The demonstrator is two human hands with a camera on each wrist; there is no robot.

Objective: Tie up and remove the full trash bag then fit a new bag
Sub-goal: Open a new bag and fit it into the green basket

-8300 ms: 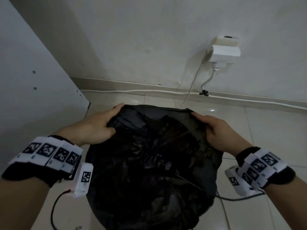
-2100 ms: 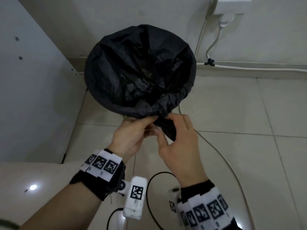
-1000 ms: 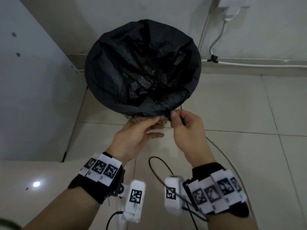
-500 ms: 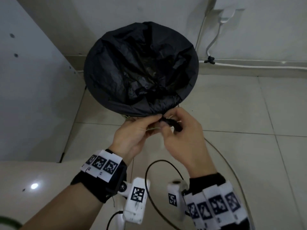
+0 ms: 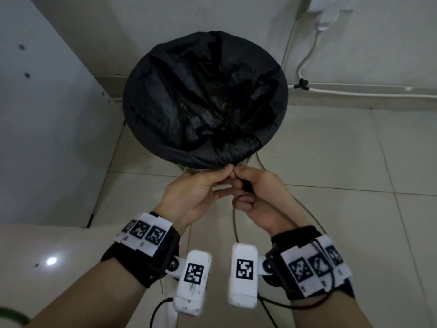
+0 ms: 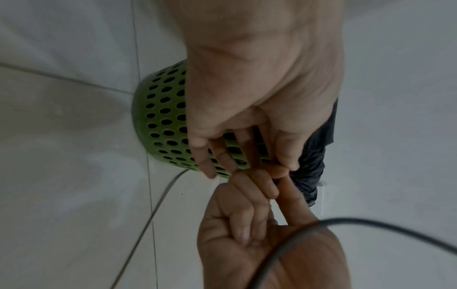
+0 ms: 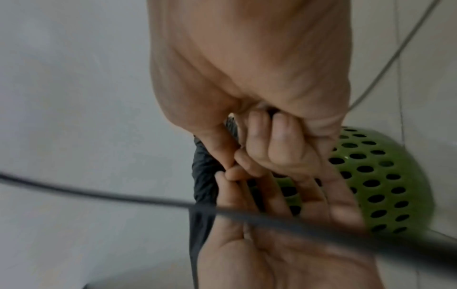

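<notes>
A black trash bag (image 5: pixel 205 91) lines the green perforated bin (image 6: pixel 163 121), its edge folded over the rim. At the near rim the slack is gathered into a twisted tail (image 6: pixel 311 166), also visible in the right wrist view (image 7: pixel 205 172). My left hand (image 5: pixel 228 172) pinches the gather just under the rim between thumb and forefinger. My right hand (image 5: pixel 238 179) meets it fingertip to fingertip, fingers curled around the tail's dark end (image 5: pixel 247 185). The bin (image 7: pixel 375 176) stands behind both hands.
A white cabinet panel (image 5: pixel 47 114) rises close on the left of the bin. Behind it are the wall, a plug adapter (image 5: pixel 328 17) and a white cable (image 5: pixel 354 92) along the skirting. A grey cord (image 5: pixel 260 162) crosses the tiled floor; a black wrist cable (image 5: pixel 234 218) loops between my hands.
Earlier both hands held the bag's edge at the far rim; now they work the slack at the near rim. In the last half second the right hand rolled palm-up and closed against the left.
</notes>
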